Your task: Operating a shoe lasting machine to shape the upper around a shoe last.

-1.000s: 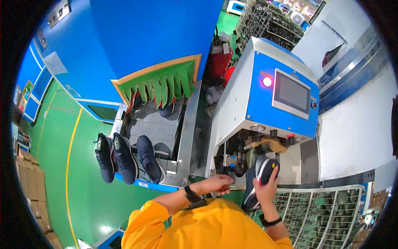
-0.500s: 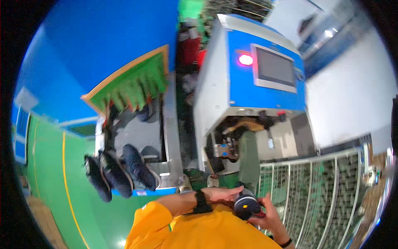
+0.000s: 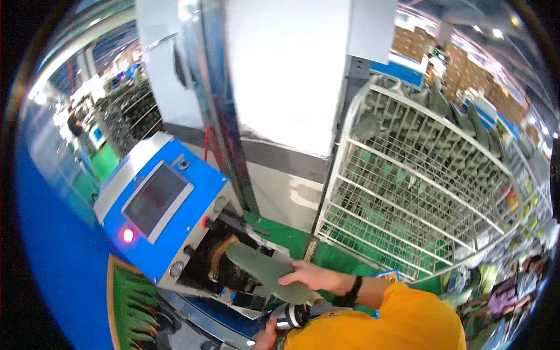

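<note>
Right hand (image 3: 309, 276) has left the shoe (image 3: 290, 316), now grips the green last (image 3: 256, 265). Left hand (image 3: 266, 337) holds the shoe low. Last looks free of shoe; contact unclear.

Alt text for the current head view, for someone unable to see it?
A person's right hand grips a green shoe last; the left hand holds a dark-and-white shoe. A blue-fronted machine with a lit red light stands to the left, a white wire rack to the right.
</note>
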`<state>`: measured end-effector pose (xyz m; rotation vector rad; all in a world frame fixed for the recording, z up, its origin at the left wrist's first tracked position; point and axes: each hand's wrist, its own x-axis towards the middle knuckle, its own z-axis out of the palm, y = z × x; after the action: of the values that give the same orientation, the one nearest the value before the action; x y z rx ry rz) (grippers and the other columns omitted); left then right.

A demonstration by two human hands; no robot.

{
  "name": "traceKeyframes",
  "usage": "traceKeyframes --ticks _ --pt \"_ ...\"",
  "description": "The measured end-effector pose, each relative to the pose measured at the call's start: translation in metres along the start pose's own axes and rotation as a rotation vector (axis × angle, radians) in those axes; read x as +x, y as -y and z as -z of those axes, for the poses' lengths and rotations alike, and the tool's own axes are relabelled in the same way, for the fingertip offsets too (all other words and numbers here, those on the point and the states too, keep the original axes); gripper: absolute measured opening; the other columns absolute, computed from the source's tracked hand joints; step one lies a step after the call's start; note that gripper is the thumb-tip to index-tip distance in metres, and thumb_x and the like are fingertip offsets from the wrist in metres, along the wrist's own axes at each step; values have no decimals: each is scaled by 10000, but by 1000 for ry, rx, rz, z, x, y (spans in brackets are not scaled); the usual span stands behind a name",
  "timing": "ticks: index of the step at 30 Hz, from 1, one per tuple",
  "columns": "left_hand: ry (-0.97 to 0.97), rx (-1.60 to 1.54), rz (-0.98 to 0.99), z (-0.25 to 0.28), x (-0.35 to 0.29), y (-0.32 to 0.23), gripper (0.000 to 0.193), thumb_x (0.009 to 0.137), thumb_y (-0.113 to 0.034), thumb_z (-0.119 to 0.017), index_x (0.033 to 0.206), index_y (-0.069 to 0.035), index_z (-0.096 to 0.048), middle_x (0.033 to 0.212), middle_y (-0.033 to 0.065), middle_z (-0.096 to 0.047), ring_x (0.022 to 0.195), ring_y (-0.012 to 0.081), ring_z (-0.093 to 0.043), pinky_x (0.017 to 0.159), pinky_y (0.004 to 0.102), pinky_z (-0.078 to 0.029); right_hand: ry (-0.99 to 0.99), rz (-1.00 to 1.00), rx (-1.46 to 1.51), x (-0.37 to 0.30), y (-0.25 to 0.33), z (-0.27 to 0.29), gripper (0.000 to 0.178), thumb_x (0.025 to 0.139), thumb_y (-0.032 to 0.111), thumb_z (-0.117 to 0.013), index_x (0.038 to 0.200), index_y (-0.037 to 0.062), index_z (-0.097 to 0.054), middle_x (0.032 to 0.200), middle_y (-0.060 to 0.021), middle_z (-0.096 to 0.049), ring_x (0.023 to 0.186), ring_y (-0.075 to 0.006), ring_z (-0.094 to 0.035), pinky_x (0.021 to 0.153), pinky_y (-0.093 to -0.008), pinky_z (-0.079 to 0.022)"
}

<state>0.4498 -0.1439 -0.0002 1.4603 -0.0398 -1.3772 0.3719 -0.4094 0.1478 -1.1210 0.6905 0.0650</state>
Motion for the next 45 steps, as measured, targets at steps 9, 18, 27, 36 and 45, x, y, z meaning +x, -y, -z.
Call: traceKeyframes --ticks 9,18,27,36,45 --pt "-277 183 -9 -24 -50 -73 553 1055 -428 -491 1302 51 -615 1214 97 -658 1088 196 -585 922 309 -465 -891 581 -924 -152 85 201 849 774 361 -790 1487 40 -458 1288 -222 -658 1156 -313 -659 1007 -372 -490" --pt "-213 322 -171 -60 -37 -92 491 959 -502 -637 1026 -16 -652 859 21 -594 810 163 -510 730 338 -434 -1063 138 -526 -157 229 364 714 788 254 -747 1382 -62 -506 1215 -218 -653 1002 -302 -693 809 -400 -565" --pt "-437 444 -16 -47 -63 -62 632 927 -570 -647 1077 42 -700 918 157 -700 864 282 -594 806 427 -468 -1035 116 -565 -83 284 415 449 896 261 -689 1180 -66 -573 1149 -187 -638 976 -311 -692 718 -464 -633" --pt "-878 67 -137 11 -162 31 307 872 -258 -649 1051 -15 -702 879 44 -686 804 161 -614 731 341 -508 -1357 266 -1389 -45 156 522 722 944 471 -630 1486 25 -459 1473 -265 -492 1295 -391 -545 1079 -500 -431" --pt "-1052 154 -352 98 -172 160 387 809 -336 -788 1063 -52 -719 1276 208 -621 1167 327 -586 1029 415 -448 -94 221 -1233 93 -77 258 481 899 116 -657 1361 5 -582 968 -119 -695 906 -231 -661 835 -350 -525"
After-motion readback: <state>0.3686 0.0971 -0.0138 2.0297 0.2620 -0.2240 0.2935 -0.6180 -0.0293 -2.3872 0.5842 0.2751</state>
